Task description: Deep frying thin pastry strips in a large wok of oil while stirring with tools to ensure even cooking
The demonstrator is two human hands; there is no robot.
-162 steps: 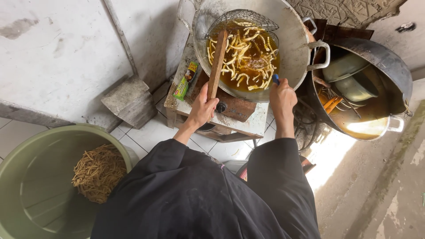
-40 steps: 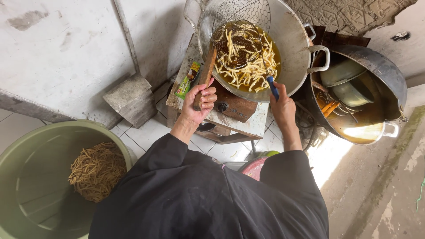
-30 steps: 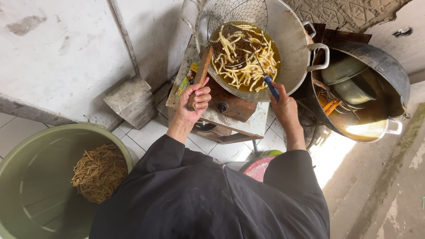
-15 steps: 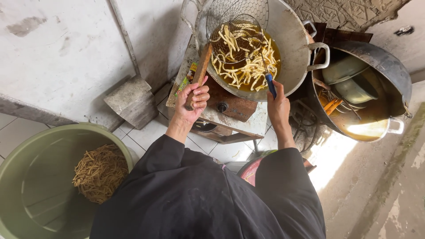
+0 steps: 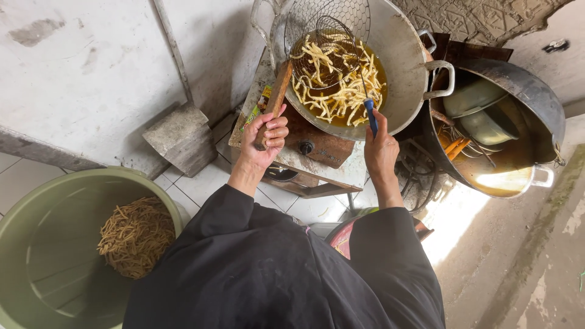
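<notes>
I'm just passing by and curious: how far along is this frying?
One batch looks done: browned sticks lie in the green tub. In hand: pale strips sit in oil in the wok; the left hand grips the wire skimmer's wooden handle, the right hand a blue-handled tool. Left: browning and lifting out.

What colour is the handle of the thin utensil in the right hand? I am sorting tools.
Blue, on the thin metal utensil in the right hand; head view.

Pale yellow strips (image 5: 334, 79), blue handle (image 5: 370, 116), perhaps grey-green tub (image 5: 36, 207).
</notes>
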